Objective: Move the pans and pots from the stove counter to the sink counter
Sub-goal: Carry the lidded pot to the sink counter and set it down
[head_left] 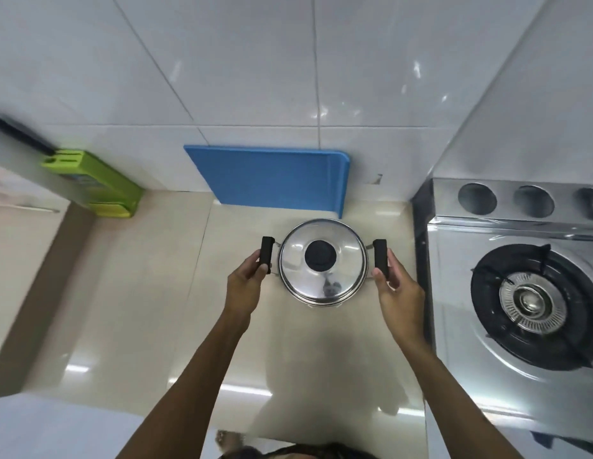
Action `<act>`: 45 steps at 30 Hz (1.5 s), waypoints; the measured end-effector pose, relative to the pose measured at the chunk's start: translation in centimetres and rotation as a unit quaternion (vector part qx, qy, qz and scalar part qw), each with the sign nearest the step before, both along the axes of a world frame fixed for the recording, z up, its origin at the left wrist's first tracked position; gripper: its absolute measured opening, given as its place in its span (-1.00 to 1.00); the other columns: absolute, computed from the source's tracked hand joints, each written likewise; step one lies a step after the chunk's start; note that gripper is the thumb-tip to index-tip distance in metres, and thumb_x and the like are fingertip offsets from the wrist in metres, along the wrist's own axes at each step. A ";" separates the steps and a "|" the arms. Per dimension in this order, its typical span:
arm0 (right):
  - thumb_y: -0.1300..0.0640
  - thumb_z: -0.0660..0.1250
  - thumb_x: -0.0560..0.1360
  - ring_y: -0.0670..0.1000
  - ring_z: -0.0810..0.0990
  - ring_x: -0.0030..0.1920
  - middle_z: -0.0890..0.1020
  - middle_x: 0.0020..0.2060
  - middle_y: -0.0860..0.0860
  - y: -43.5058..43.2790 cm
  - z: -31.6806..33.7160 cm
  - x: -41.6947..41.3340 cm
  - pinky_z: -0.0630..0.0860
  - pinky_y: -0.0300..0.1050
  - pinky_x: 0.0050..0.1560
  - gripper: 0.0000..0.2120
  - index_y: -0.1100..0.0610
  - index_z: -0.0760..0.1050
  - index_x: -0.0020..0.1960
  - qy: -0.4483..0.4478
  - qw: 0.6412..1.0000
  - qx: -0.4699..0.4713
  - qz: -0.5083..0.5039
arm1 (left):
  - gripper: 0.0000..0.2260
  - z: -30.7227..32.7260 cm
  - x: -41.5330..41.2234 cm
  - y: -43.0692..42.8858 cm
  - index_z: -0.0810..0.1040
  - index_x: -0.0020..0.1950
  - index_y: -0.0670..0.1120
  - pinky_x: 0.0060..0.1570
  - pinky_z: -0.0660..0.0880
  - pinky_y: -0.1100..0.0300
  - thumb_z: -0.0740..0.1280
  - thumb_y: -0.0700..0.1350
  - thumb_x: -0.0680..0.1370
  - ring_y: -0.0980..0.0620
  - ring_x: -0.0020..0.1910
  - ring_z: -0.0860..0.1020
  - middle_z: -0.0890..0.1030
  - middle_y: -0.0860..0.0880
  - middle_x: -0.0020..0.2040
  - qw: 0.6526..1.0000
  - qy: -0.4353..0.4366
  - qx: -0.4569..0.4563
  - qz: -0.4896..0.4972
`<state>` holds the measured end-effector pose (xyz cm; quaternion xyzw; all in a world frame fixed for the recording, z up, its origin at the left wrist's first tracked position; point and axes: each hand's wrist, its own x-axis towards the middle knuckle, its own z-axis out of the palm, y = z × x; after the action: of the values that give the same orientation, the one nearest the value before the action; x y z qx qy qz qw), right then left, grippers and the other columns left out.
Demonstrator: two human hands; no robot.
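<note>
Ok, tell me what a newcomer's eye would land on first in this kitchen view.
First the shiny steel pot with its lid on at the centre, over the beige counter, the left hand and right hand at its black side handles. Next the blue cutting board leaning on the tiled wall behind it. Then the gas burner on the steel stove at right.

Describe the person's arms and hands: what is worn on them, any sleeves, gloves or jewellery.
Both forearms are bare up to the bottom edge of the picture; no sleeves show. The left hand and right hand wear no gloves. No watch, bracelet or ring is visible on either.
</note>
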<state>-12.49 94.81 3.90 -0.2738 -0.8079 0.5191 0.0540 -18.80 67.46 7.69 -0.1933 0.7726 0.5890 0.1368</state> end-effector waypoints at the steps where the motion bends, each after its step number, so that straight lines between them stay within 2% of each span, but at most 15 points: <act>1: 0.07 0.44 0.57 -0.23 0.62 -0.06 0.67 0.04 -0.09 -0.9 0.9 0.5 0.52 -0.17 0.10 -0.50 -0.05 0.45 0.49 0.004 1.000 -0.013 0.004 | -0.66 0.6 1.0 -1.3 0.58 0.27 0.16 0.01 0.44 0.24 0.32 -0.23 0.62 0.29 -0.11 0.62 0.72 0.15 -0.08 1.000 0.007 0.006 0.009; 4: 0.08 0.43 0.58 -0.15 0.67 0.05 0.70 0.07 -0.10 -4.8 3.8 1.1 0.55 -0.17 0.16 -0.51 -0.07 0.46 0.48 0.022 0.999 -0.027 0.040 | -0.67 2.7 4.2 -5.9 0.59 0.34 0.06 0.04 0.46 0.22 0.33 -0.22 0.62 0.34 -0.11 0.62 0.73 0.29 -0.10 0.998 0.029 0.015 0.052; 8: 0.10 0.43 0.58 -0.39 0.62 0.06 0.70 0.17 -0.10 -13.2 7.2 1.5 0.44 -0.54 0.07 -0.52 -0.05 0.46 0.48 0.061 0.990 -0.040 0.123 | -0.67 6.1 8.6 -14.6 0.58 0.39 -0.01 0.26 0.48 0.04 0.34 -0.19 0.63 0.31 -0.02 0.63 0.72 0.17 0.08 0.988 0.072 0.019 0.135; 12: 0.07 0.44 0.58 -0.45 0.60 0.00 0.71 0.05 -0.14 -23.6 10.1 1.9 0.41 -0.60 0.01 -0.51 -0.02 0.45 0.49 0.089 0.974 -0.047 0.201 | -0.71 9.4 13.3 -24.4 0.62 0.32 0.07 0.16 0.50 0.07 0.34 -0.17 0.63 0.25 -0.02 0.64 0.74 0.19 -0.02 0.969 0.129 0.020 0.210; 14: 0.06 0.44 0.57 -0.41 0.62 -0.04 0.70 -0.06 -0.22 -29.2 11.5 2.8 0.42 -0.59 -0.02 -0.51 -0.01 0.46 0.48 0.097 0.965 -0.045 0.241 | -0.72 11.0 16.3 -29.4 0.63 0.23 0.18 0.13 0.50 0.11 0.35 -0.16 0.62 0.26 -0.02 0.64 0.74 0.22 -0.04 0.958 0.145 0.026 0.247; 17: 0.00 0.42 0.57 -0.30 0.66 -0.07 0.73 -0.18 -0.24 -38.9 13.9 4.9 0.46 -0.52 -0.09 -0.56 -0.08 0.50 0.44 0.137 0.947 -0.061 0.283 | -0.72 13.7 21.9 -38.1 0.63 0.31 0.10 0.19 0.50 0.07 0.36 -0.13 0.62 0.19 0.10 0.65 0.73 0.18 0.09 0.939 0.175 0.012 0.296; 19: -0.06 0.39 0.58 -0.21 0.69 -0.08 0.75 -0.18 -0.19 -44.5 14.9 5.9 0.51 -0.38 -0.09 -0.62 -0.16 0.53 0.39 0.146 0.938 -0.097 0.301 | -0.70 15.1 24.9 -43.1 0.61 0.35 0.05 0.21 0.50 0.07 0.37 -0.11 0.61 0.14 0.15 0.65 0.73 0.15 0.12 0.927 0.179 -0.001 0.328; 21: -0.04 0.37 0.60 -0.18 0.72 -0.09 0.76 -0.17 -0.21 -51.0 16.0 7.1 0.53 -0.34 -0.11 -0.67 -0.21 0.54 0.35 0.151 0.923 -0.123 0.333 | -0.71 16.7 28.6 -48.1 0.62 0.33 0.03 0.14 0.52 0.08 0.37 -0.12 0.61 0.11 0.12 0.66 0.74 0.12 0.08 0.907 0.194 -0.022 0.374; 23: -0.01 0.38 0.61 -0.12 0.73 -0.11 0.77 -0.16 -0.19 -57.4 16.7 8.4 0.56 -0.32 -0.13 -0.70 -0.17 0.57 0.33 0.152 0.907 -0.142 0.366 | -0.73 18.3 32.2 -52.8 0.65 0.29 0.02 0.10 0.54 0.08 0.38 -0.14 0.60 0.10 0.10 0.67 0.75 0.09 0.05 0.883 0.209 -0.035 0.418; 26: 0.01 0.39 0.60 -0.10 0.73 0.00 0.78 -0.04 -0.09 -65.8 18.0 10.3 0.60 -0.17 0.03 -0.68 -0.08 0.58 0.35 0.151 0.878 -0.176 0.420 | -0.78 20.0 36.7 -58.7 0.67 0.22 0.05 0.04 0.54 0.10 0.38 -0.13 0.60 0.11 0.07 0.68 0.76 0.08 0.02 0.852 0.212 -0.046 0.477; 31: 0.06 0.39 0.60 -0.13 0.74 -0.08 0.78 -0.19 -0.14 -77.9 20.0 12.4 0.53 -0.23 -0.04 -0.76 -0.17 0.60 0.24 0.134 0.825 -0.205 0.510 | -0.72 20.5 42.5 -67.3 0.63 0.30 -0.04 0.06 0.54 0.08 0.40 -0.13 0.59 0.15 0.04 0.68 0.76 0.08 0.00 0.792 0.223 -0.051 0.566; 34: 0.04 0.38 0.61 -0.15 0.74 -0.06 0.78 -0.17 -0.16 -84.4 20.3 12.8 0.55 -0.22 -0.02 -0.79 -0.22 0.61 0.17 0.126 0.806 -0.206 0.541 | -0.72 20.0 43.9 -72.1 0.62 0.31 -0.06 0.04 0.54 0.09 0.40 -0.13 0.59 0.15 0.04 0.69 0.76 0.09 -0.02 0.767 0.228 -0.054 0.597; 37: 0.05 0.38 0.61 -0.17 0.73 -0.06 0.77 -0.16 -0.19 -91.6 19.7 12.3 0.56 -0.21 -0.01 -0.78 -0.14 0.62 0.23 0.114 0.796 -0.207 0.558 | -0.75 19.0 44.0 -77.8 0.63 0.27 -0.04 0.00 0.53 0.12 0.40 -0.14 0.59 0.15 0.02 0.69 0.76 0.09 -0.04 0.752 0.228 -0.050 0.616; 39: 0.05 0.39 0.60 -0.22 0.72 -0.08 0.76 -0.17 -0.24 -96.3 19.6 11.6 0.53 -0.24 -0.04 -0.77 -0.19 0.60 0.22 0.108 0.794 -0.217 0.558 | -0.75 18.4 43.6 -81.9 0.64 0.28 -0.05 0.00 0.53 0.12 0.39 -0.14 0.59 0.16 0.01 0.69 0.76 0.07 -0.03 0.747 0.224 -0.050 0.624; 45: 0.04 0.38 0.60 -0.09 0.75 -0.05 0.78 -0.14 -0.12 -112.6 18.5 7.8 0.58 -0.11 0.06 -0.74 -0.12 0.62 0.28 0.102 0.787 -0.229 0.564 | -0.73 17.0 40.3 -97.4 0.64 0.29 -0.04 0.05 0.55 0.08 0.39 -0.14 0.60 0.11 0.07 0.68 0.75 -0.01 0.04 0.743 0.204 -0.038 0.636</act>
<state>-4.71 -17.80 22.37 0.2810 -0.6660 0.6513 -0.2309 21.48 -29.98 24.73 -0.5204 0.5012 0.5347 -0.4382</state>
